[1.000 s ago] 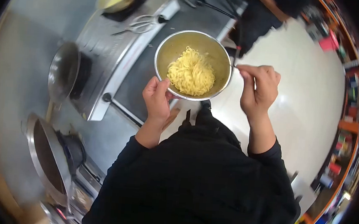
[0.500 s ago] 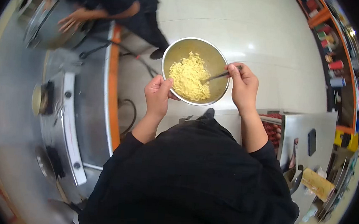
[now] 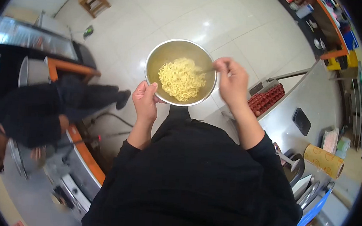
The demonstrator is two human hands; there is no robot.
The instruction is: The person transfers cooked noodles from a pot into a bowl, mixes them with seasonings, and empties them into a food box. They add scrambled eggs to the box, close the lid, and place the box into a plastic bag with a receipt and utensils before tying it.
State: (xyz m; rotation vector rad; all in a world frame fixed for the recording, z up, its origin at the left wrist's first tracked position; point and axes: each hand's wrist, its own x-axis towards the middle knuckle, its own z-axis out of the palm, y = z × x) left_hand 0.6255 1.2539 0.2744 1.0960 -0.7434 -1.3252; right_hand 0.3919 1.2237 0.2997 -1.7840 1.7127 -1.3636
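Observation:
A round metal bowl is held up in front of my body, its mouth turned toward me. Yellow noodles sit in a loose heap inside it. My left hand grips the lower left rim, thumb over the edge and fingers underneath. At the right rim, my right hand pinches a thin dark utensil whose far end goes into the noodles. Motion blurs that utensil, so I cannot tell its kind.
A co-worker in dark clothes bends over the steel counter at left. To the right, red egg trays sit beside a steel table holding a black phone and a patterned roll. A wooden stool stands far off.
My view has turned right, and the stove and co-worker have shifted down the left side. The bowl stays in my left hand; my right hand has moved the utensil among the noodles.

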